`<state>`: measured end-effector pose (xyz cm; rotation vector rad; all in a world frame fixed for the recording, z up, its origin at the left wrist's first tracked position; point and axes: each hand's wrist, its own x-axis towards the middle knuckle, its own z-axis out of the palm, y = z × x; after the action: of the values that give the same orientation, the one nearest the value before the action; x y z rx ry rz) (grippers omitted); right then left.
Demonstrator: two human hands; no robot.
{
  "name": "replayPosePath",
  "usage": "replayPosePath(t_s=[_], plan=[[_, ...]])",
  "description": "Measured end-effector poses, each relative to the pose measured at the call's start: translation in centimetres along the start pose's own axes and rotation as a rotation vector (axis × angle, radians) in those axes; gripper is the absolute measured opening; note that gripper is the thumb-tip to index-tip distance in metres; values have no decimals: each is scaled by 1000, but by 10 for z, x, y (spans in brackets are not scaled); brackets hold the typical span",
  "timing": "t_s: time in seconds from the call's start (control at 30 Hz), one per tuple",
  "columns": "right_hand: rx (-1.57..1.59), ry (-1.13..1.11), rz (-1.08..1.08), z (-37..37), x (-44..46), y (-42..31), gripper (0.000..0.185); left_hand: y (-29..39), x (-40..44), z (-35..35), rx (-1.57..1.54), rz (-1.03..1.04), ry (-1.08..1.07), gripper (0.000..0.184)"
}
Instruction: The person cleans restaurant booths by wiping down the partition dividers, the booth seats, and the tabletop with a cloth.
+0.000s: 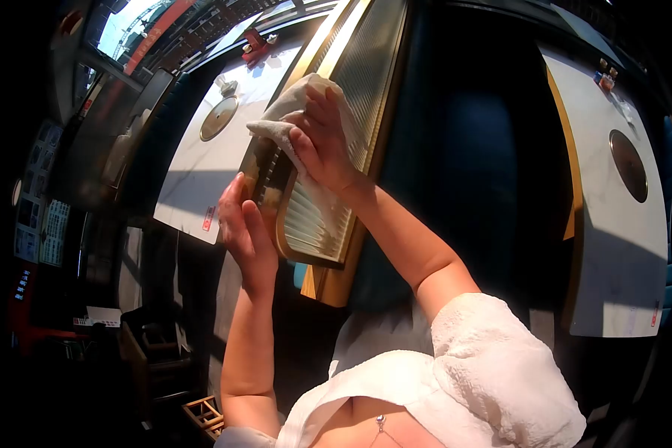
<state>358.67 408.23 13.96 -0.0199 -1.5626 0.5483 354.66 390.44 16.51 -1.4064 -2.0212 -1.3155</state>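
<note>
A pale cloth [285,104] is bunched in my right hand [322,145], fingers closed over it. It lies against a ribbed glass partition [366,67] with a brass-coloured frame, and one end hangs down over the ribbed panel. My left hand [248,233] is at the near left side of the frame, its fingers stretched out with nothing in them. Whether those fingertips touch the frame I cannot tell. Part of the partition is hidden behind the cloth and my right hand.
Left of the partition stands a marble-patterned table [190,187] with a round metal plate [219,118] and a red holder [255,48]. A similar table [612,254] with a dark round plate [629,166] is at the right. Dark bench seating [470,142] lies between.
</note>
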Motion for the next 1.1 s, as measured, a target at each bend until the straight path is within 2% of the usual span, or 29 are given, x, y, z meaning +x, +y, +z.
replayPosePath(t_s=[0.03,0.1,0.17,0.23,0.27,0.3,0.33,0.37,0.4,0.43,0.47,0.5,0.57,0.6,0.63,0.67,0.7,0.73,0.8,0.87,0.9,0.93,1.03,1.07,1.1], plan=[[-94,-5,-90,1,12,31,25,-1,-1,-1,17,7,-17,47],[62,-50,162,1,33,92,29,0,-1,-2,18,3,-35,47],[-33,-209,168,-7,61,134,34,-1,1,1,40,80,16,48],[-237,-306,237,-12,75,105,41,-3,3,-2,62,88,-8,51],[-308,-654,227,-17,94,75,42,-1,5,-1,81,128,30,52],[-267,-769,278,-5,93,53,41,0,6,0,97,169,62,52],[-340,-889,61,2,81,20,40,1,5,-4,60,144,27,57],[-321,-1034,110,10,76,-23,38,1,4,-7,64,140,35,57],[-193,-1100,-4,13,63,-55,33,-2,3,-9,-92,50,50,59],[57,-946,-24,22,35,-81,28,-4,1,-12,-248,-40,65,62],[-25,-904,-74,16,23,-106,26,-6,-2,-17,-424,-57,161,62],[-104,-859,-122,12,14,-122,25,-3,-6,-26,-249,-71,196,61],[-345,-463,-275,30,-26,-128,30,-13,-15,-34,-312,-115,266,60],[-492,-473,-378,27,-36,-134,28,-15,-17,-40,-310,-142,294,58],[-779,-600,-651,14,-49,-136,26,-17,-19,-48,-305,-175,320,57],[-761,-611,-650,2,-50,-138,26,-17,-18,-55,-288,-166,338,55],[-429,-864,-24,-9,-48,-138,27,-12,-18,-62,-244,-161,345,53],[-281,-938,238,-16,-55,-133,27,-12,-19,-67,-234,-149,357,52],[181,-1048,450,-14,-100,-104,28,-14,-23,-75,-219,-136,384,51],[870,-1031,838,3,-177,-75,28,-15,-33,-81,-177,-143,377,49],[1075,-996,980,9,-207,-67,29,-14,-37,-82,-171,-147,387,49],[1145,-995,1023,12,-226,-63,29,-13,-37,-80,-153,-142,359,47],[570,-1401,333,-21,-107,-89,31,-11,-36,-74,-126,-132,347,45],[805,-1205,326,-21,-84,-94,31,-9,-34,-71,-136,-132,337,44],[679,-1097,74,-20,-64,-92,29,-7,-34,-68,-150,-137,317,44]])
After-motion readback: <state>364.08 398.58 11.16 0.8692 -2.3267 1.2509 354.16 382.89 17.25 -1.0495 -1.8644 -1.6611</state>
